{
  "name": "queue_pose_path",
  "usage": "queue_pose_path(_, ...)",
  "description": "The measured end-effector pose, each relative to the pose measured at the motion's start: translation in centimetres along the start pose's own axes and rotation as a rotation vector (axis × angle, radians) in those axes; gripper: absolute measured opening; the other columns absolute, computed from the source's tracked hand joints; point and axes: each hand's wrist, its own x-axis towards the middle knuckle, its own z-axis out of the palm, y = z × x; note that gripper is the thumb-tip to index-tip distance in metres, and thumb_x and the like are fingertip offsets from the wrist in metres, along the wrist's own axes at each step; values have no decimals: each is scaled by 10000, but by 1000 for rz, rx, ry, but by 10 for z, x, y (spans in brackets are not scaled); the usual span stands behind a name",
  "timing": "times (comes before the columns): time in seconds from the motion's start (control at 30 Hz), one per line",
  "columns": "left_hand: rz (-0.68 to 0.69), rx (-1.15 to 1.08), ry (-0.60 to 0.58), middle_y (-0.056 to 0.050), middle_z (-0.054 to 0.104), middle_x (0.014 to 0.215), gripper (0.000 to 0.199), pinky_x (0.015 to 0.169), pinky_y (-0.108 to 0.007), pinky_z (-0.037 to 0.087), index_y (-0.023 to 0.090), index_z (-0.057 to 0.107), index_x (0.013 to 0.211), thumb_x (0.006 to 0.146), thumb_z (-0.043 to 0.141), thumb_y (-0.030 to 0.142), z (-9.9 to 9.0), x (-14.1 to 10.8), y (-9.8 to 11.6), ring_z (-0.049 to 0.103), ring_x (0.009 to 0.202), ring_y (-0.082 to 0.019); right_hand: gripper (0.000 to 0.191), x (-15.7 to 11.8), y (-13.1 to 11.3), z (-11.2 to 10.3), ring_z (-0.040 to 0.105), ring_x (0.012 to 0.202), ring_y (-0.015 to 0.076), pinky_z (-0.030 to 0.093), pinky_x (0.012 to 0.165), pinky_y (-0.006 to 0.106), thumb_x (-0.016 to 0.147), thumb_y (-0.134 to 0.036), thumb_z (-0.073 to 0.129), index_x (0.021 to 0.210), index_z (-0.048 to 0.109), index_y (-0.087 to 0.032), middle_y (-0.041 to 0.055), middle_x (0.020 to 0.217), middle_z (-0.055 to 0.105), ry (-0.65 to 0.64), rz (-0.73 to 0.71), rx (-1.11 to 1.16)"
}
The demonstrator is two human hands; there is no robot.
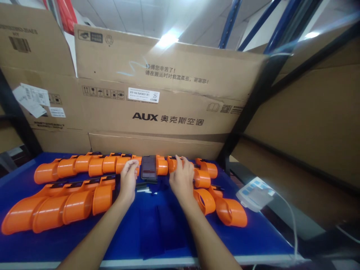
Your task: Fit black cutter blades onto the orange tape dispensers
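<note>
Head view: the left hand (128,180) curls its fingers beside an orange ring (121,164), left of the phone (149,167) on the blue table (242,240); the right hand (182,178) bends its fingers over a second orange ring (171,164), right of the phone. Whether either grips anything, I cannot tell.

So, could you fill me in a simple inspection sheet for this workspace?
Surface: blue tabletop with a pale front edge.
Job's things: orange pieces with curved walls, in two rows at left and a looser group at right; a dark-screened device between the hands.
Clutter: small shiny strip before that device; white box with blue markings at right.
Left grip: hand beside an orange piece, fingertips together; holding unclear.
Right grip: right hand over an orange piece; contact unclear.
Cables: white cable near the white box.
Surroundings: printed cardboard behind, blue posts, bright ceiling light.
</note>
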Motion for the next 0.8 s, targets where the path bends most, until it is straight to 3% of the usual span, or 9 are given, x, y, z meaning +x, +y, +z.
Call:
queue_pose_path(0.17, -15, -6, -17, -4, 634, 794, 313, 535, -209, 355, 203, 684, 917, 744, 762, 453, 1, -3, 1, 503, 627, -112, 738, -6, 4, 5, 379, 1436, 420, 303, 1151, 579, 804, -53, 510, 1537, 435, -90, 235, 1553, 475, -143, -43, -198)
queue_pose_path(0.47, -20, -6, -32, -7, 637, 777, 347, 556, -217, 352, 194, 687, 908, 728, 775, 478, 2, -5, -1, 515, 649, -115, 640, -1, 0, 3, 385, 1424, 399, 253, 1150, 591, 844, -41, 499, 1479, 505, -120, 179, 1586, 472, -281, -25, -357)
queue_pose_path(0.6, -7, 0, -34, -15, 644, 790, 339, 575, -226, 360, 191, 693, 907, 736, 770, 473, 2, -5, -3, 521, 672, -123, 687, 1, -1, 2, 429, 1366, 376, 268, 1144, 579, 844, -41, 511, 1518, 461, -161, 159, 1533, 534, -304, -17, -357)
queue_pose_path(0.8, 10, 50, -59, -29, 658, 807, 319, 597, -240, 362, 185, 708, 891, 751, 752, 468, 1, -3, -5, 535, 695, -139, 730, 0, 0, 4, 346, 1437, 387, 225, 1156, 608, 812, -50, 562, 1518, 463, -201, 153, 1594, 459, -301, -20, -384)
